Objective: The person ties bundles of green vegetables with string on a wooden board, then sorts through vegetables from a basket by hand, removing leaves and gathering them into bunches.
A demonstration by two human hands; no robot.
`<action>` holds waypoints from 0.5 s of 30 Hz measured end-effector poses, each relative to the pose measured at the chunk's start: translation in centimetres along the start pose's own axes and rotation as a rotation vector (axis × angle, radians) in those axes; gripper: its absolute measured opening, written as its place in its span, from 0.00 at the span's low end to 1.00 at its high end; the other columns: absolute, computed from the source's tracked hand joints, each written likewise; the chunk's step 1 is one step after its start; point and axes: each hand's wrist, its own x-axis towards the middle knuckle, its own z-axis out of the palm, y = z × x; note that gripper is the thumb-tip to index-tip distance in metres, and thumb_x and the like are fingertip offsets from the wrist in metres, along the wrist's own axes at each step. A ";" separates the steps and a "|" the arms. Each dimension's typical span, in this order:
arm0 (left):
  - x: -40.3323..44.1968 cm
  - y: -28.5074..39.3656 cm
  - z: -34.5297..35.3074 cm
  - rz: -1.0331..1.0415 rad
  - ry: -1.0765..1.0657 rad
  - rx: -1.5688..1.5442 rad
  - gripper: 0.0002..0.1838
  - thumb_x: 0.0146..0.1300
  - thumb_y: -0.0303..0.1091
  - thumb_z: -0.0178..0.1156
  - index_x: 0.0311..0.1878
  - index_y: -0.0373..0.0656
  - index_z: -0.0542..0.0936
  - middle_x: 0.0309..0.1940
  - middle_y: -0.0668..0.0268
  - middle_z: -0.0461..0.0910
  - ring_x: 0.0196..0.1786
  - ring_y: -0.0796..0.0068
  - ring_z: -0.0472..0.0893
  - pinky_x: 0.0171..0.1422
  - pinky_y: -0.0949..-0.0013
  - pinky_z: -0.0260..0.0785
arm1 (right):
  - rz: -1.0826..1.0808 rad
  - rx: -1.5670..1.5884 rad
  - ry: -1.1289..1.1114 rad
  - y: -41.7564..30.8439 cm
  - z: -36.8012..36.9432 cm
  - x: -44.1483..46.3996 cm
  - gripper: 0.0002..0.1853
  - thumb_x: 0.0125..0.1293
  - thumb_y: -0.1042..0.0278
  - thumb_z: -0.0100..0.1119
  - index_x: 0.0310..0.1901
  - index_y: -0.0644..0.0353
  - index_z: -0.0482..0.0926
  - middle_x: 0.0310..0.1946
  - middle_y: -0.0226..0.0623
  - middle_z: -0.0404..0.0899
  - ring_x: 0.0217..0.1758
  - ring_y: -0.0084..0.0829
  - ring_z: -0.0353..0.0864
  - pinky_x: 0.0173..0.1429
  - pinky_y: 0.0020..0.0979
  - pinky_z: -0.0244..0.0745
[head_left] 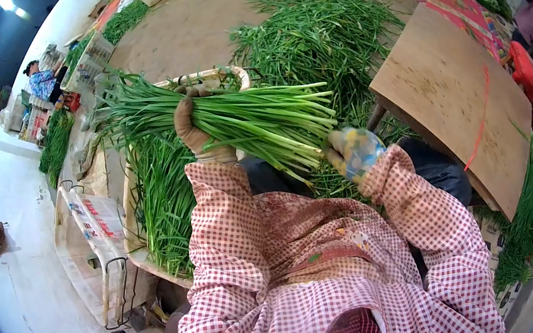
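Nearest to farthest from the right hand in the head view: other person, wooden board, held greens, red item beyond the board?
From the right hand:
1. Held greens, by its fingertips
2. Wooden board, right
3. Red item, farther right
4. Other person, far left

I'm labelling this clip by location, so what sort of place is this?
Probably a small workroom for sorting fresh greens, perhaps chives. A big loose heap lies on the floor, a pale crate is full of long green leaves, and another person is near more greens in the background.
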 end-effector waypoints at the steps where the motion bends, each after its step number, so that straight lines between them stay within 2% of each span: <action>1: 0.4 0.7 0.1 -0.064 0.028 -0.099 0.12 0.56 0.30 0.61 0.44 0.39 0.80 0.36 0.61 0.82 0.40 0.65 0.81 0.52 0.58 0.77 | 0.066 0.083 -0.125 0.9 0.7 -0.3 0.11 0.66 0.62 0.53 0.42 0.61 0.75 0.33 0.48 0.77 0.40 0.49 0.79 0.43 0.45 0.75; 2: 0.9 1.2 0.2 -0.053 0.024 -0.093 0.12 0.56 0.30 0.61 0.44 0.39 0.80 0.36 0.61 0.82 0.40 0.65 0.81 0.52 0.58 0.77 | 0.059 -0.062 -0.184 1.5 1.2 -1.0 0.12 0.67 0.60 0.52 0.43 0.61 0.75 0.34 0.48 0.78 0.41 0.48 0.79 0.45 0.44 0.75; 4: 1.7 2.2 0.8 0.058 0.100 -0.044 0.10 0.56 0.31 0.62 0.41 0.40 0.80 0.33 0.61 0.82 0.38 0.64 0.82 0.48 0.57 0.78 | 0.264 -0.180 -0.598 4.9 4.8 -1.4 0.15 0.66 0.61 0.55 0.52 0.56 0.75 0.43 0.46 0.79 0.48 0.46 0.80 0.53 0.43 0.76; 5: 2.1 2.2 0.1 0.085 0.197 0.093 0.10 0.55 0.33 0.63 0.39 0.40 0.80 0.32 0.60 0.82 0.36 0.62 0.82 0.46 0.56 0.78 | 0.325 -0.138 -0.535 6.6 5.9 -2.0 0.15 0.64 0.63 0.56 0.52 0.56 0.75 0.42 0.45 0.80 0.47 0.45 0.80 0.52 0.42 0.76; 7: 2.1 2.2 0.7 0.027 0.182 0.156 0.10 0.55 0.35 0.62 0.38 0.40 0.79 0.32 0.59 0.82 0.36 0.62 0.82 0.46 0.56 0.78 | 0.438 -0.047 -0.395 6.9 5.4 -2.5 0.16 0.61 0.66 0.59 0.52 0.55 0.76 0.42 0.44 0.80 0.45 0.43 0.81 0.50 0.40 0.77; 8: 1.7 1.9 0.8 -0.037 0.175 0.218 0.10 0.55 0.36 0.62 0.37 0.40 0.79 0.32 0.58 0.82 0.36 0.61 0.82 0.47 0.56 0.78 | 0.359 0.070 -0.278 8.0 4.5 -2.6 0.15 0.60 0.68 0.60 0.50 0.56 0.77 0.40 0.44 0.80 0.42 0.42 0.81 0.47 0.39 0.78; 10: 1.3 0.6 1.0 -0.093 0.172 0.178 0.09 0.56 0.34 0.60 0.35 0.38 0.78 0.30 0.56 0.80 0.35 0.59 0.81 0.47 0.56 0.77 | 0.078 0.137 0.256 6.6 1.5 -1.9 0.13 0.60 0.71 0.60 0.47 0.56 0.78 0.35 0.44 0.80 0.36 0.39 0.81 0.41 0.36 0.78; 12: 0.6 -1.1 0.9 -0.163 0.247 0.181 0.08 0.56 0.33 0.60 0.35 0.38 0.78 0.30 0.57 0.80 0.34 0.59 0.80 0.46 0.56 0.77 | -0.144 0.120 0.424 1.5 -3.0 -1.2 0.12 0.61 0.66 0.60 0.46 0.54 0.77 0.37 0.43 0.78 0.33 0.44 0.80 0.36 0.39 0.78; 14: -0.5 -2.6 2.0 -0.184 0.246 0.196 0.08 0.56 0.32 0.61 0.35 0.38 0.78 0.29 0.58 0.79 0.34 0.61 0.80 0.44 0.58 0.78 | -0.263 0.206 0.338 -3.3 -5.0 0.0 0.12 0.61 0.66 0.60 0.47 0.52 0.76 0.34 0.42 0.77 0.32 0.42 0.80 0.35 0.39 0.76; 15: -0.8 -3.4 1.6 -0.192 0.235 0.185 0.08 0.57 0.33 0.60 0.36 0.38 0.78 0.30 0.58 0.80 0.35 0.61 0.81 0.46 0.57 0.78 | -0.298 0.140 0.352 -4.5 -4.7 0.9 0.12 0.61 0.66 0.60 0.47 0.52 0.76 0.34 0.41 0.77 0.32 0.42 0.80 0.36 0.39 0.76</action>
